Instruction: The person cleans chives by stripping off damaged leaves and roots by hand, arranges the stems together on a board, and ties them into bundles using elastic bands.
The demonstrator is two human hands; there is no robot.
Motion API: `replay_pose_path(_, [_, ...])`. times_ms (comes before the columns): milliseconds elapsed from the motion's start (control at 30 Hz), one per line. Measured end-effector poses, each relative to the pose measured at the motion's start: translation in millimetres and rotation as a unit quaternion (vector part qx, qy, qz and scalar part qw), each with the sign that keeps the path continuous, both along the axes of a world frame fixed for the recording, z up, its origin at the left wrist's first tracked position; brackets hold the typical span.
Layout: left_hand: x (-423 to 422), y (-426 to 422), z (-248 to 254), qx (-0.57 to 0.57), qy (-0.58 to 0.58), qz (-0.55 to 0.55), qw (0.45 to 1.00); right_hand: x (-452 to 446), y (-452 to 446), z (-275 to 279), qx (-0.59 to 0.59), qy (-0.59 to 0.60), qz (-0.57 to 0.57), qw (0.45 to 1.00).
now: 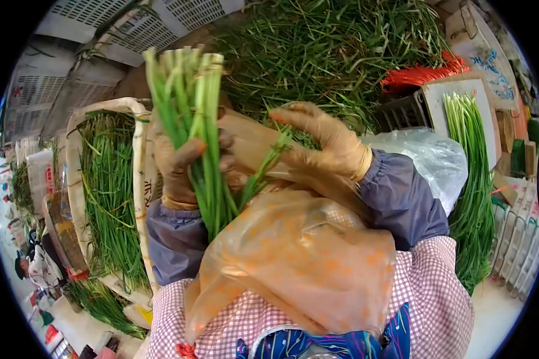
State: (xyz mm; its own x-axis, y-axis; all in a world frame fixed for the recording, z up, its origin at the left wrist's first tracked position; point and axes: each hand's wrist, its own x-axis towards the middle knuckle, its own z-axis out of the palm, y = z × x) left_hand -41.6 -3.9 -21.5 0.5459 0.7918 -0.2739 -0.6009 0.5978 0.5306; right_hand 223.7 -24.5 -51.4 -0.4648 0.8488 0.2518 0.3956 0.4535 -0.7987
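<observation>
My left hand, in a tan glove, is wrapped round a bunch of garlic chives. The pale cut ends point up and away from me, and the green leaves hang down toward my lap. A few stray leaves stick out sideways from the bunch. My right hand, gloved too, hovers to the right of the bunch with thumb and fingers apart, close to those stray leaves. An orange-tinted plastic apron covers my lap below both hands.
A white crate of chives stands at the left. Loose leaves are heaped ahead. On the right, a long bundle of chives lies on a board, near a clear plastic bag and red ties. Another person is far left.
</observation>
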Motion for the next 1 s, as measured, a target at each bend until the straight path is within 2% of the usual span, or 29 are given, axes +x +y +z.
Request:
replay_pose_path(67, [5.8, 5.0, 11.2, -0.081, 0.003, -0.070, 0.994, -18.0, -8.4, 2.7, -0.026, -0.102, 0.029, 0.994])
replay_pose_path(133, [17.3, 7.2, 20.1, -0.043, 0.014, -0.076, 0.996, -29.3, -8.6, 1.8, -0.059, -0.248, 0.098, 0.962])
replay_pose_path(167, [23.8, 5.9, 23.4, -0.020, 0.020, -0.082, 0.996, -24.4, 2.5, -2.4, -0.047, -0.248, 0.093, 0.963])
replay_pose_path(200, [31.1, 0.0, 35.3, -0.062, 0.015, -0.063, 0.996, -14.3, 18.1, -7.3, -0.007, -0.291, 0.057, 0.955])
replay_pose_path(233, [27.7, -1.7, 30.3, -0.057, 0.016, -0.062, 0.996, -1.0, 33.1, -12.6, 0.030, -0.332, 0.024, 0.942])
replay_pose_path(267, [23.4, -3.5, 17.6, -0.067, 0.023, -0.053, 0.996, 23.7, 45.7, -19.2, 0.056, -0.284, -0.070, 0.955])
replay_pose_path(300, [20.5, -5.8, 10.6, -0.079, 0.028, -0.044, 0.996, 51.6, 60.5, -35.2, 0.023, -0.313, -0.163, 0.935])
replay_pose_path(333, [19.5, -8.6, 13.7, -0.089, 0.017, -0.051, 0.995, 80.1, 79.8, -40.1, -0.085, -0.430, -0.198, 0.877])
replay_pose_path(367, [20.2, -11.6, 12.9, -0.090, 0.015, -0.054, 0.994, 88.1, 80.7, -26.3, -0.136, -0.531, -0.285, 0.787])
replay_pose_path(433, [24.5, -13.0, 10.1, -0.102, 0.008, -0.024, 0.994, 87.6, 70.3, 0.3, -0.038, -0.364, -0.287, 0.885])
replay_pose_path(467, [26.8, -12.3, 10.8, -0.106, 0.006, -0.025, 0.994, 74.6, 64.7, 15.7, -0.077, -0.175, -0.246, 0.950])
replay_pose_path(500, [29.4, -11.7, 14.4, -0.116, 0.025, -0.039, 0.992, 54.9, 60.6, 32.0, -0.113, 0.022, -0.197, 0.974])
replay_pose_path(567, [34.9, -10.8, 19.5, -0.126, 0.045, -0.058, 0.989, 24.4, 59.8, 64.6, 0.039, 0.042, -0.110, 0.992])
replay_pose_path(633, [39.3, -12.0, 22.6, -0.130, 0.109, -0.064, 0.983, 7.8, 66.2, 71.5, 0.160, -0.114, -0.076, 0.978])
replay_pose_path(667, [38.8, -11.5, 23.2, -0.143, 0.105, -0.085, 0.980, -0.1, 71.3, 75.1, 0.146, -0.152, -0.026, 0.977])
replay_pose_path(700, [38.1, -11.9, 24.0, -0.144, 0.105, -0.088, 0.980, -5.8, 78.8, 65.0, 0.099, -0.114, 0.003, 0.988])
replay_pose_path(767, [35.7, -13.4, 24.0, -0.109, 0.145, -0.071, 0.981, -10.9, 81.1, 60.7, 0.143, -0.042, -0.018, 0.989])
replay_pose_path(833, [33.5, -17.2, 17.0, -0.114, 0.145, -0.054, 0.981, -1.1, 89.3, 52.1, 0.104, 0.058, -0.082, 0.990])
replay_pose_path(867, [33.3, -19.2, 13.8, -0.114, 0.146, -0.039, 0.982, 16.1, 100.8, 45.3, 0.009, 0.139, -0.129, 0.982])
replay_pose_path(900, [33.4, -20.2, 12.5, -0.118, 0.143, -0.039, 0.982, 38.9, 118.7, 35.3, -0.007, 0.240, -0.172, 0.955])
replay_pose_path(933, [34.0, -20.0, 12.4, -0.117, 0.116, -0.027, 0.986, 64.4, 130.7, 29.1, -0.033, 0.293, -0.273, 0.916])
replay_pose_path(967, [34.4, -19.9, 12.9, -0.115, 0.089, -0.015, 0.989, 104.3, 145.6, 12.1, -0.040, 0.246, -0.364, 0.898])
replay_pose_path(1000, [35.0, -20.2, 13.4, -0.139, 0.071, 0.005, 0.988, 139.3, 147.8, 3.0, -0.029, -0.044, -0.462, 0.885])
